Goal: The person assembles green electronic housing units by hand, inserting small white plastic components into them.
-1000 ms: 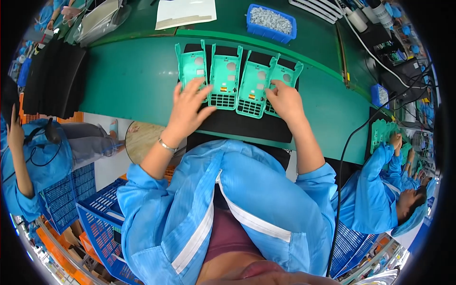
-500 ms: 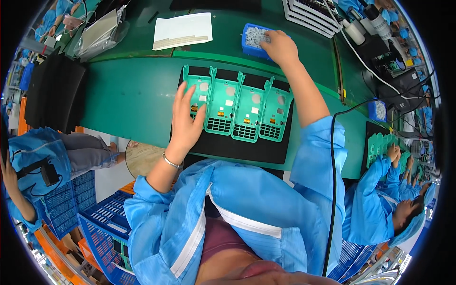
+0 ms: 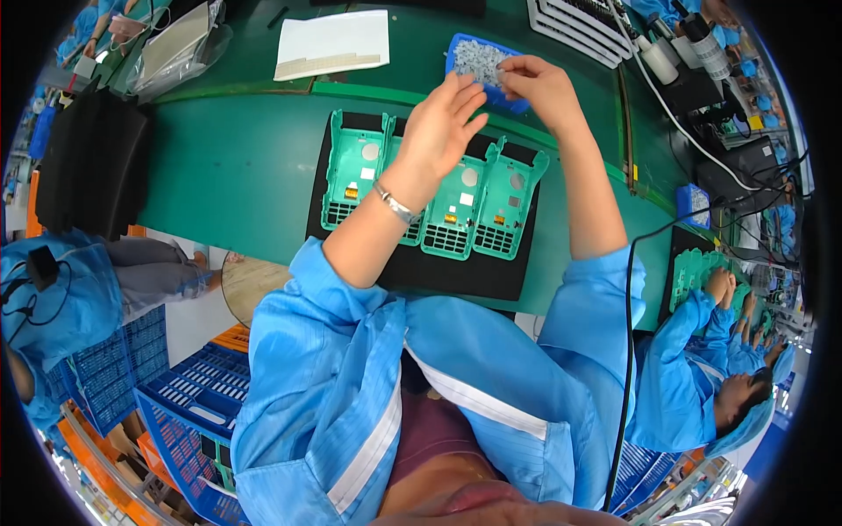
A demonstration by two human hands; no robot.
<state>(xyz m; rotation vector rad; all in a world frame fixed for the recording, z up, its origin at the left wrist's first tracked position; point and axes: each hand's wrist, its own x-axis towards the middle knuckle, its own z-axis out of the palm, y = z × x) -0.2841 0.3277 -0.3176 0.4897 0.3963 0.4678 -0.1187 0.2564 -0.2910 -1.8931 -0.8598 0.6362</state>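
Note:
A small blue bin (image 3: 512, 104) full of tiny whitish translucent parts (image 3: 476, 60) stands beyond the work mat. At its right side my right hand (image 3: 551, 95) has thumb and fingertips pinched together over the parts; whatever is between them is too small to name. My left hand (image 3: 436, 130), a metal bracelet on its wrist, hovers just left of the bin with fingers stretched out and nothing in them. Beneath that forearm, several green plastic housings (image 3: 511, 188) lie side by side on a black mat (image 3: 421, 279). One housing is largely covered by my left arm.
White paper (image 3: 333, 44) lies at the far left of the green table (image 3: 237, 175), beside a plastic-bagged stack (image 3: 180, 48). White racks (image 3: 583, 31) stand far right. A black cable (image 3: 621, 368) runs down past my right sleeve. A co-worker (image 3: 693, 377) sits on the right.
My left hand has moved from the leftmost housing up and right, close to the bin. My right hand has shifted slightly right, and its fingertips now pinch at the bin's right side.

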